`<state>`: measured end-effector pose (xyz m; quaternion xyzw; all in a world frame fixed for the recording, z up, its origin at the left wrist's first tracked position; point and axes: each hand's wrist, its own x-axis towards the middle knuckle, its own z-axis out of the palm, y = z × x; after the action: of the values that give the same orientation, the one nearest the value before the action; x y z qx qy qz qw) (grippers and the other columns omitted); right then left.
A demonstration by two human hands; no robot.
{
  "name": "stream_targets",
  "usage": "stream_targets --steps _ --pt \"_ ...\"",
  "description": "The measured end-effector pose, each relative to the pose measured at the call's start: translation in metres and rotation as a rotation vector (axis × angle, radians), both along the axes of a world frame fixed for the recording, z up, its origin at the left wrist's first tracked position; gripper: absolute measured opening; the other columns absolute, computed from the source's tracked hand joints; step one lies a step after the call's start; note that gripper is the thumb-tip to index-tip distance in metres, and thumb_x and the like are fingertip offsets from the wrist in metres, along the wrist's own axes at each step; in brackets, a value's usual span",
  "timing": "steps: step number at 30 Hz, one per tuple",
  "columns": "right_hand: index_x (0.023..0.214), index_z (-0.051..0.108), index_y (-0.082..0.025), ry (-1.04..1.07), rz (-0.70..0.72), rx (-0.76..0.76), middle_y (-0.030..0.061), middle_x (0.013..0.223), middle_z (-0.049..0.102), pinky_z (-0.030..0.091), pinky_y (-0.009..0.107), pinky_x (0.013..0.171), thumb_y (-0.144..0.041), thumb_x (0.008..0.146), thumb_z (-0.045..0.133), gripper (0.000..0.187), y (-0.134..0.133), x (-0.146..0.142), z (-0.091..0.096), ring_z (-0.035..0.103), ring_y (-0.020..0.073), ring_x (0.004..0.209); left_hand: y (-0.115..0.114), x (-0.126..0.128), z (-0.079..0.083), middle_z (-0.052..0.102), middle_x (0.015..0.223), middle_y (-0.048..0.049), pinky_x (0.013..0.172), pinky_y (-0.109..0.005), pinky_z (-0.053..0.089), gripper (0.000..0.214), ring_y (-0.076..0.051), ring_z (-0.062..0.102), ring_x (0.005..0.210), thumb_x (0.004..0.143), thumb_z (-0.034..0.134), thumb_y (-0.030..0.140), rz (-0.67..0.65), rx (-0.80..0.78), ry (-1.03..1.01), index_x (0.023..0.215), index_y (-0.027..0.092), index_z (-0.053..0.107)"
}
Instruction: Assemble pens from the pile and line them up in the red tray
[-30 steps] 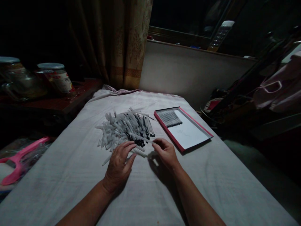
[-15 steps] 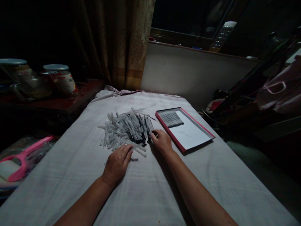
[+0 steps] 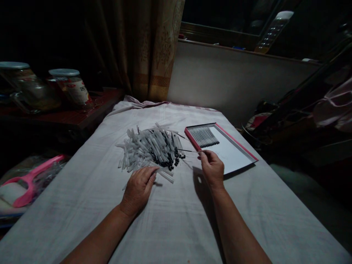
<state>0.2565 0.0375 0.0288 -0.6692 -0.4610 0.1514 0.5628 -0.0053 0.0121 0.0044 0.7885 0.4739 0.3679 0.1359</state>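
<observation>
A heap of translucent pen barrels and black pen parts [image 3: 150,145] lies on the white cloth. My left hand [image 3: 140,185] is closed at the heap's near edge, its thumb and fingers pinched on a clear pen barrel [image 3: 165,171]. Another clear barrel [image 3: 167,178] lies just beyond the fingertips. My right hand [image 3: 213,167] pinches one end of a thin dark pen refill [image 3: 188,150], which points left toward the heap. Several small black caps [image 3: 177,161] are scattered at the heap's right side. Right of it, a shallow red-edged box [image 3: 233,154] holds a row of pens [image 3: 203,136].
A dark red side table [image 3: 90,115] with lidded jars [image 3: 73,88] stands at the left. Below it is a pink plastic handle [image 3: 35,179]. A curtain [image 3: 154,55] and a low wall [image 3: 209,73] border the far end, with a bottle [image 3: 273,33] on the sill.
My right hand has moved right, away from the heap, drawing out the thin refill. Black caps at the heap's edge have spread slightly. My left hand stays nearly in place; the view has shifted a little.
</observation>
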Motion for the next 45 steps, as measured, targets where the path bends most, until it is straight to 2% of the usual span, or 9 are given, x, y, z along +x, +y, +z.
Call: stream_targets --steps 3,5,12,20,25,29,35,40,45 --pt "0.082 0.063 -0.019 0.417 -0.018 0.12 0.0063 0.082 0.075 0.048 0.023 0.047 -0.048 0.074 0.067 0.031 -0.016 -0.001 0.002 0.07 0.0176 0.065 0.001 0.0 0.0 0.074 0.103 -0.009 0.086 -0.039 0.051 0.028 -0.025 0.067 0.097 0.094 0.048 0.029 -0.015 0.011 -0.011 0.113 0.023 0.068" --pt "0.081 0.062 -0.019 0.553 0.007 0.148 0.0055 0.081 0.075 0.048 0.021 0.044 -0.046 0.071 0.072 0.031 -0.023 -0.007 0.005 0.069 0.0152 0.061 0.001 0.0 0.0 0.074 0.103 -0.0088 0.087 -0.04 0.05 0.027 -0.025 0.067 0.098 0.094 0.049 0.029 -0.017 0.015 -0.012 0.112 0.024 0.068" --pt "0.082 0.061 -0.018 0.626 0.075 0.17 0.0037 0.078 0.074 0.052 0.02 0.045 -0.044 0.071 0.075 0.031 -0.03 -0.026 0.012 0.069 0.0131 0.059 0.0 0.001 -0.002 0.073 0.104 -0.0103 0.086 -0.04 0.05 0.028 -0.026 0.067 0.098 0.095 0.048 0.03 -0.027 0.04 0.037 0.113 0.022 0.067" --pt "0.082 0.061 -0.018 0.643 0.069 0.178 0.0041 0.077 0.074 0.052 0.02 0.045 -0.043 0.069 0.076 0.032 -0.03 -0.023 0.012 0.068 0.0133 0.058 0.0 0.001 -0.002 0.073 0.101 -0.0092 0.084 -0.038 0.051 0.027 -0.024 0.067 0.095 0.096 0.048 0.028 -0.038 0.066 0.067 0.114 0.021 0.066" --pt "0.081 0.064 -0.017 0.605 0.132 0.134 0.0058 0.08 0.075 0.052 0.022 0.047 -0.044 0.072 0.073 0.029 -0.032 -0.031 0.008 0.069 0.0145 0.061 -0.002 0.003 -0.003 0.073 0.1 -0.0077 0.081 -0.037 0.051 0.024 -0.023 0.067 0.093 0.097 0.048 0.026 -0.052 0.175 0.093 0.114 0.02 0.064" --pt "0.086 0.072 -0.018 0.421 0.357 -0.022 0.0072 0.084 0.075 0.054 0.026 0.052 -0.04 0.078 0.066 0.025 -0.034 -0.044 -0.005 0.069 0.0168 0.065 -0.005 0.005 -0.002 0.073 0.099 -0.0071 0.079 -0.036 0.051 0.023 -0.021 0.067 0.091 0.098 0.048 0.025 -0.075 0.195 0.113 0.115 0.019 0.062" --pt "0.094 0.077 -0.022 -0.012 0.451 0.015 0.008 0.096 0.076 0.054 0.037 0.086 -0.027 0.082 0.059 0.023 -0.024 -0.045 -0.019 0.07 0.0222 0.091 -0.004 0.005 -0.003 0.073 0.099 -0.0065 0.078 -0.036 0.052 0.023 -0.021 0.068 0.09 0.098 0.047 0.025 -0.056 0.17 0.12 0.114 0.019 0.062" --pt "0.091 0.077 -0.02 -0.016 0.574 -0.014 0.0077 0.085 0.075 0.055 0.034 0.078 -0.029 0.085 0.057 0.023 -0.025 -0.056 -0.018 0.07 0.0213 0.081 -0.003 0.005 -0.004 0.073 0.098 -0.006 0.076 -0.037 0.052 0.023 -0.022 0.068 0.088 0.098 0.046 0.026 -0.039 0.172 0.146 0.113 0.019 0.062" --pt "0.117 0.069 -0.02 -0.019 0.551 -0.012 0.0072 0.091 0.075 0.055 0.031 0.072 -0.029 0.092 0.049 0.034 -0.027 -0.057 -0.017 0.068 0.0174 0.071 -0.003 0.005 -0.002 0.073 0.097 -0.0069 0.078 -0.038 0.053 0.023 -0.023 0.069 0.088 0.099 0.041 0.026 0.03 0.197 0.098 0.112 0.018 0.059"
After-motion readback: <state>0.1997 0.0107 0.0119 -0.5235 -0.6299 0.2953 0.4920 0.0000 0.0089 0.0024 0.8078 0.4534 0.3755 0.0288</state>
